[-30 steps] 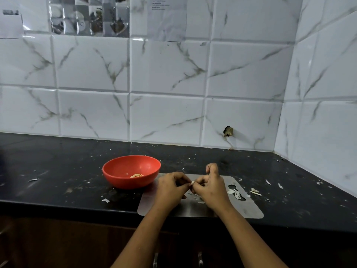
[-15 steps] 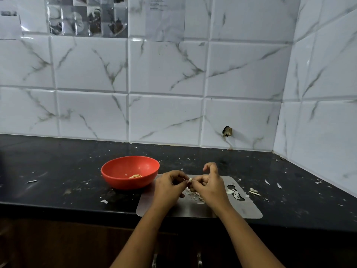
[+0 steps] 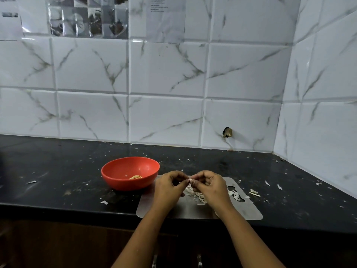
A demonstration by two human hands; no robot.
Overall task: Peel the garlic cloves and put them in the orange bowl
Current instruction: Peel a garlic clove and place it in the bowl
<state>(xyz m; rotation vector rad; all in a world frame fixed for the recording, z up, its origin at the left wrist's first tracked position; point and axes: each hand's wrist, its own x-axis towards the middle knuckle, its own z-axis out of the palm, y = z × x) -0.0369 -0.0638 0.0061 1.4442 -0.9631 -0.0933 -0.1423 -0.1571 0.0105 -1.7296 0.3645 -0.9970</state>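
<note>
Garlic clove is just right of the orange bowl, held a bit above the steel board and pinched btwn both hands. Left hand & right hand each have fingers curled in, thumb + forefinger tips closed on the clove. Only a small pale bit shows, so its long axis & which way it points can't be told. Peeled cloves lie inside the bowl. Loose peels lie on the board right of the bowl, under the hands, w/ more scraps further right. Board starts just beside the bowl's right side. Both sit on a black counter speckled w/ skin flecks. Behind the bowl are white marble-look tiles, w/ a chipped hole off to its right. Taped sheets hang high above, print too small to read.
</note>
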